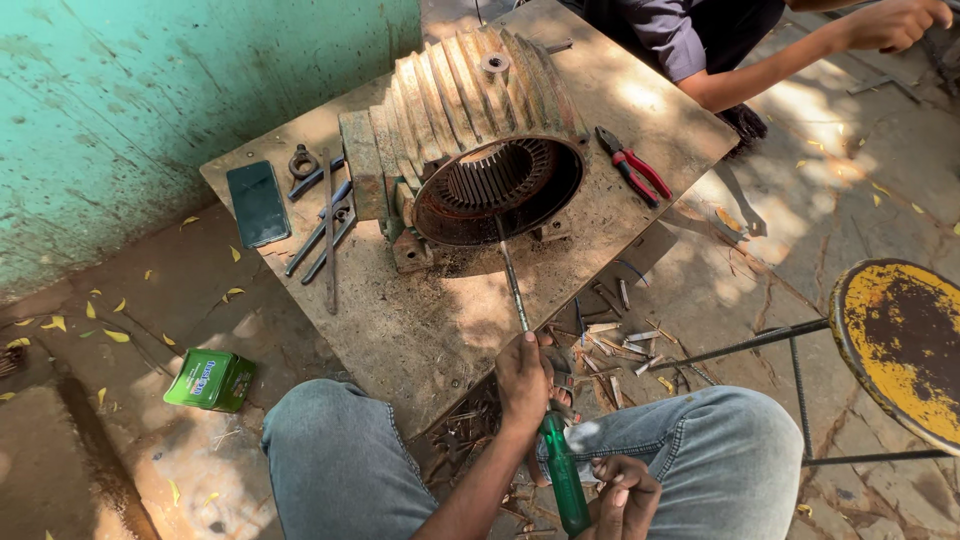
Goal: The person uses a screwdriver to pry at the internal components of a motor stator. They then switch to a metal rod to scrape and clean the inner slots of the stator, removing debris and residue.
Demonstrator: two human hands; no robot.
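A large rusty finned motor housing [470, 110] lies on a worn wooden table [420, 320], its open slotted bore facing me. A long screwdriver [513, 285] with a green handle [564, 478] runs from my lap up to the lower rim of the bore. My left hand [524, 378] is wrapped around the screwdriver where the shaft meets the handle. My right hand [626, 494] is curled at the lower end of the green handle, between my knees in blue jeans.
On the table lie red-handled pliers [632, 166], a dark phone [257, 203] and several spanners and rods [322, 218]. A green tin [210, 379] and metal scraps [620, 345] sit on the ground. A rusty yellow stool [900, 340] stands right. Another person [700, 40] crouches behind the table.
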